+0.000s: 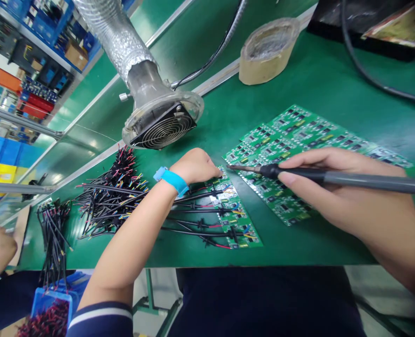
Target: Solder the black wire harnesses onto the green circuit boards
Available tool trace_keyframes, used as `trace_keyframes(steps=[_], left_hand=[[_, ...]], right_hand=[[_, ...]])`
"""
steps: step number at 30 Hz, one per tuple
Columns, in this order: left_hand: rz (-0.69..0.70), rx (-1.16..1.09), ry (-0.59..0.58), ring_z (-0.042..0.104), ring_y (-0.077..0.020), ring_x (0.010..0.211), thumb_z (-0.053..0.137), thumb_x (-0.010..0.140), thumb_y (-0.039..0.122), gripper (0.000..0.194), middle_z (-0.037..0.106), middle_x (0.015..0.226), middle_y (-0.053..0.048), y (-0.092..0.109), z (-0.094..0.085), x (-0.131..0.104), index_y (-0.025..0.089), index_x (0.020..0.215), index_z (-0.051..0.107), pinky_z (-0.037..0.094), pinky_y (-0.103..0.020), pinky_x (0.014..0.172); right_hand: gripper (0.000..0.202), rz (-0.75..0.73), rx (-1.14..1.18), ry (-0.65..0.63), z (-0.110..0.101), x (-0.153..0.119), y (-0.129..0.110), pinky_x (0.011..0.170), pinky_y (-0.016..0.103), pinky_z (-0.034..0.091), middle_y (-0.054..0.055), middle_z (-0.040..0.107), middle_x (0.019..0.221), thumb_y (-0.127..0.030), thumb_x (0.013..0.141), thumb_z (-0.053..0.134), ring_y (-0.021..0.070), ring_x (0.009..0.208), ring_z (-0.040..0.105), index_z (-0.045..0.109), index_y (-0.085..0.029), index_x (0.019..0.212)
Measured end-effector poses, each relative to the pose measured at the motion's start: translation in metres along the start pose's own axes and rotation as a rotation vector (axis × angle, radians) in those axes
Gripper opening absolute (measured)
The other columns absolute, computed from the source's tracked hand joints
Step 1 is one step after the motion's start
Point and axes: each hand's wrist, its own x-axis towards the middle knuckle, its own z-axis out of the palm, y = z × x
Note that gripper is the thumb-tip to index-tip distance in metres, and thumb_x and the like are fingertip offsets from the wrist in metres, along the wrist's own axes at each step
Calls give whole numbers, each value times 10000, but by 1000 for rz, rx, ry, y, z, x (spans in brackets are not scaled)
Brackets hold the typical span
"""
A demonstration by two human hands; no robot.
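Observation:
My right hand [347,201] is closed round a soldering iron [298,173], its tip pointing left near the top corner of a narrow green circuit board panel [240,220]. At that corner my left hand [196,166], wearing a blue wrist strap [174,181], has its fingers pinched together; whatever they hold is too small to make out. Black cables with coloured wire ends lie across the narrow panel, running left under my forearm. A larger set of circuit boards [287,150] lies beneath and beyond the iron.
Cable piles [112,201] lie on the green table [200,257] at left. A fume extractor [163,124] hangs above it. Behind stand a tape roll [268,51] and a black tray [382,32]. Another person's hand [2,245] and a blue bin [51,299] are far left.

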Motion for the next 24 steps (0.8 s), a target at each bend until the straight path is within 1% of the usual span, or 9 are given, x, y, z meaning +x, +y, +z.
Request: trace_keyframes(steps=[2, 5, 9, 11, 15, 20, 24], left_hand=[[1, 2, 2, 426, -115, 533, 680, 653, 280, 215, 499, 515, 12, 0, 0, 0, 149, 514, 579, 335, -273, 533], [-1, 2, 10, 421, -111, 524, 683, 648, 282, 225, 488, 508, 15, 1, 0, 0, 148, 506, 571, 333, -274, 533], [2, 9, 10, 423, -118, 528, 680, 653, 289, 236, 470, 500, 16, 1, -1, -1, 151, 502, 564, 328, -279, 535], [14, 17, 9, 417, -118, 523, 680, 658, 291, 238, 456, 488, 20, 0, -1, -1, 153, 502, 565, 326, -279, 537], [27, 18, 19, 419, -115, 517, 686, 661, 284, 249, 420, 464, 31, -1, -3, -1, 158, 488, 559, 327, -275, 546], [-2, 20, 16, 430, -118, 524, 705, 649, 283, 224, 454, 487, 22, 1, -5, 0, 152, 512, 586, 331, -274, 544], [-40, 37, -12, 398, -112, 482, 709, 658, 294, 245, 407, 437, 31, 5, -8, 0, 153, 506, 578, 315, -271, 513]], right_hand=[[254, 11, -7, 11, 0, 0, 0, 483, 261, 379, -13, 640, 695, -483, 741, 526, 143, 568, 559, 634, -254, 767], [294, 14, -24, -3, -1, 1, 0, 485, 268, 370, 0, 648, 724, -516, 738, 518, 155, 593, 569, 640, -252, 782], [322, 9, -23, -20, -1, 3, -2, 427, 261, 302, 1, 634, 670, -547, 725, 509, 152, 532, 538, 644, -256, 757], [318, -11, -22, -31, -1, 3, -2, 417, 259, 290, -2, 633, 664, -540, 723, 509, 147, 510, 520, 653, -260, 769], [309, -46, -7, -46, 1, 3, -2, 432, 262, 319, 4, 647, 697, -507, 741, 499, 144, 531, 532, 667, -255, 803], [305, -81, -14, -60, 1, 1, -1, 418, 263, 327, -3, 644, 684, -508, 764, 491, 137, 502, 523, 663, -259, 804], [295, -113, -20, -58, 0, 1, 0, 410, 253, 331, -14, 655, 696, -500, 780, 485, 134, 516, 549, 656, -262, 814]])
